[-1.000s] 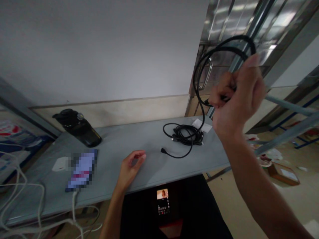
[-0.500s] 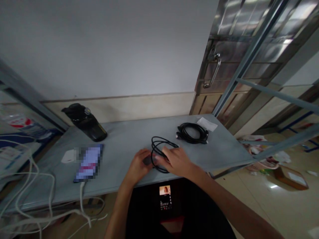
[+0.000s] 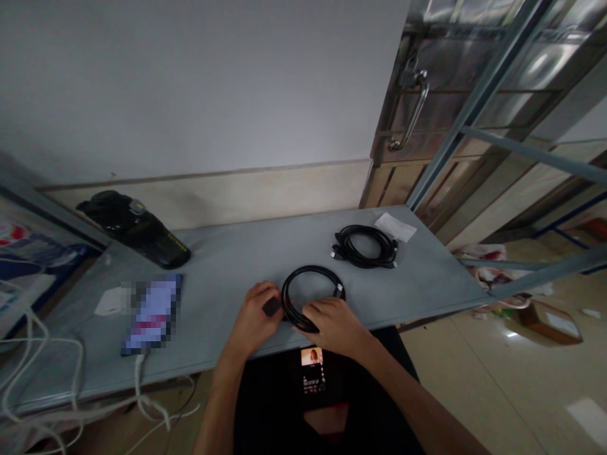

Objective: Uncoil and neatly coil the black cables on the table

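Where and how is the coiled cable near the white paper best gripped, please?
Probably pinch the coiled cable at its near edge, from the front: it lies flat as an open ring, with connector ends sticking out at left and right.

A smooth, plastic-looking black cable [image 3: 310, 270] lies at lower center on a smooth, matt grey table [image 3: 237, 253], with a shiny dark bottle [image 3: 137, 230] at left, a glossy metal door [image 3: 448, 110] upper right and glossy floor tiles [image 3: 455, 385] lower right.

The light is dim, with glare on the metal door [image 3: 459, 69] and floor [image 3: 474, 379], edges stretched.
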`<state>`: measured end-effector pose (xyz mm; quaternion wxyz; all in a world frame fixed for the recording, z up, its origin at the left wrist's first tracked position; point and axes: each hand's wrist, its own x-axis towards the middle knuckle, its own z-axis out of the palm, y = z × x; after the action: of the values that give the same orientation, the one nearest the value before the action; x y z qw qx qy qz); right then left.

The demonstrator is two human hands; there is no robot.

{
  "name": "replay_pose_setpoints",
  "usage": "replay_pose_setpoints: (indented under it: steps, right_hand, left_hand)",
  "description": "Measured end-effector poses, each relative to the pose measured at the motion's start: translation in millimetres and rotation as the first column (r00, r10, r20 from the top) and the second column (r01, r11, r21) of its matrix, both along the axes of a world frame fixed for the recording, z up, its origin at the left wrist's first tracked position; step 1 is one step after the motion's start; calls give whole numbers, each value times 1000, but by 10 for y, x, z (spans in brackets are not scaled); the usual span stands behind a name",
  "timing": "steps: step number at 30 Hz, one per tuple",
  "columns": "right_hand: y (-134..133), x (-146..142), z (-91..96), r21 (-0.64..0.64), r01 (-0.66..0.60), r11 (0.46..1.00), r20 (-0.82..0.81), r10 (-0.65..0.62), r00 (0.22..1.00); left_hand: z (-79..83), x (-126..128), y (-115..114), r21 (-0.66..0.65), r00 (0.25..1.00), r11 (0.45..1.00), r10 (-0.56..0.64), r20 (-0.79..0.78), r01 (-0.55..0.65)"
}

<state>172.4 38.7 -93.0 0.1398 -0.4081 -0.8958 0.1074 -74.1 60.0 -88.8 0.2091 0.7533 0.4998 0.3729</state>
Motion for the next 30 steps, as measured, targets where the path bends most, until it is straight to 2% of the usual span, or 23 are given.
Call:
replay_pose_setpoints:
  steps: [8,17,30]
  right_hand:
    - [-8,-23,48,-32,26,999,33,-25,999]
    - [-9,-47,66,-53,70,996,21,-69,997]
    - [9,-70,48,-51,76,996,-13,-77,997]
  left_hand:
    - [34,-20,-1,-21,997,999,-34,-69,33]
    - [111,-6,-2,-53,1000,999,-11,-4,11]
    - [162,-9,8,-56,999,998,22,-23,-23]
